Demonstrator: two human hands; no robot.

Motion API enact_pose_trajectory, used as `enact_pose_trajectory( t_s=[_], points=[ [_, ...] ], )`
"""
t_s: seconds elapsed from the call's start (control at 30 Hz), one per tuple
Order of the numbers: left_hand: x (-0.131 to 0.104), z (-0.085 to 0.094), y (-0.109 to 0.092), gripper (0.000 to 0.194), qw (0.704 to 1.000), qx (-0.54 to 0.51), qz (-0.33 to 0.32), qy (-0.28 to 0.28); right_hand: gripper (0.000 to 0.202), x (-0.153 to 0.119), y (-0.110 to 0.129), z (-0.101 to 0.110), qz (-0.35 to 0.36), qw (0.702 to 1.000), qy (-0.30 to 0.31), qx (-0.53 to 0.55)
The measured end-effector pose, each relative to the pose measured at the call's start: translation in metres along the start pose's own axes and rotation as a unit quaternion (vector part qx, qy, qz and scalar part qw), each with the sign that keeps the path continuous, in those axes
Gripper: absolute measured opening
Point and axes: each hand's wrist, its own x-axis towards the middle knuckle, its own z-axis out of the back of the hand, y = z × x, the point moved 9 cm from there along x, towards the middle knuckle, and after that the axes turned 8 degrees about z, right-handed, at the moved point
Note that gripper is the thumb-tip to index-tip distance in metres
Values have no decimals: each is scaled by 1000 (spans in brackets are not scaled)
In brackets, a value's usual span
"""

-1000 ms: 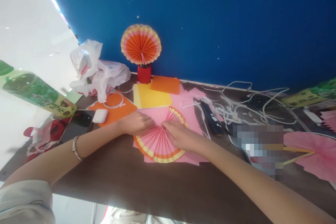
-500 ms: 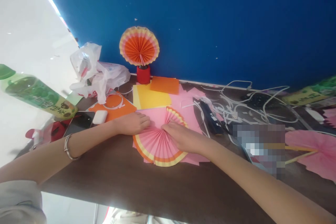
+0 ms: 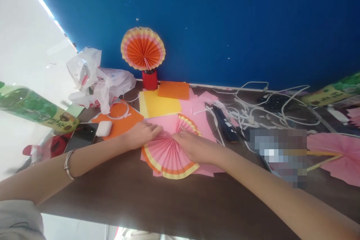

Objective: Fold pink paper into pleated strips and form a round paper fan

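Note:
A round pleated paper fan [image 3: 171, 159], pink with an orange and yellow border, lies spread on sheets of pink paper [image 3: 206, 155]. My right hand [image 3: 191, 145] is closed at the fan's centre, where the folds gather. At the fan's upper left edge, my left hand [image 3: 143, 134] has its fingers bent together on the pleats; its fingertips are partly hidden. Beyond my hands lie yellow paper [image 3: 160, 104] and a folded orange paper [image 3: 173, 90]. A finished orange, pink and yellow fan [image 3: 143, 49] stands upright in a red holder [image 3: 150, 80] by the wall.
On the left are a green-labelled bottle [image 3: 36, 108], a phone [image 3: 81, 137], a white earphone case [image 3: 104, 128], orange paper [image 3: 123, 116] and plastic bags [image 3: 98, 82]. White cables [image 3: 250, 114] tangle at the right, near a pink fan [image 3: 334, 153]. A blue wall [image 3: 225, 26] stands behind.
The view has shifted slightly. My left hand's fingers have lifted and straightened a little at the fan's edge. My right hand keeps its hold on the centre.

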Motion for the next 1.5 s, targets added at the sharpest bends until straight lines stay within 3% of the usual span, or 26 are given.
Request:
enact_pose_trajectory(
  t_s=[0.27, 0.43, 0.57, 0.67, 0.83, 1.0, 1.1, 1.2, 1.5],
  points=[
    [-8, 11, -8, 20, 988, -9, -133, -72, 32, 1, 3, 1, 3, 1000, 2, -5],
    [-14, 12, -13, 29, 979, 2, -194, -61, 26, 2, 2, 1, -5, 1000, 5, 4],
    [-9, 16, -14, 28, 983, -22, -179, -29, 30, 2, 2, 2, 1, 1000, -6, 4],
    [1, 22, -12, 21, 990, -62, -124, -12, 34, 3, 3, 2, 14, 1000, -14, 0],
    [13, 24, -16, 19, 991, -81, -93, 54, 35, 3, 3, 2, 20, 1000, -22, 0],
    [25, 33, -4, 50, 993, -84, -81, 25, 29, 2, 2, 1, 18, 1000, -24, 6],
    [36, 29, 5, 73, 996, -54, -71, 22, 27, 2, 1, 2, 23, 999, -28, 1],
    [42, 25, 8, 84, 995, -46, -79, 27, 22, 2, 3, 3, 33, 999, -26, -11],
    [39, 31, -3, 67, 981, -72, -177, 13, 19, 1, 6, 4, 46, 998, -31, -16]
  ],
)
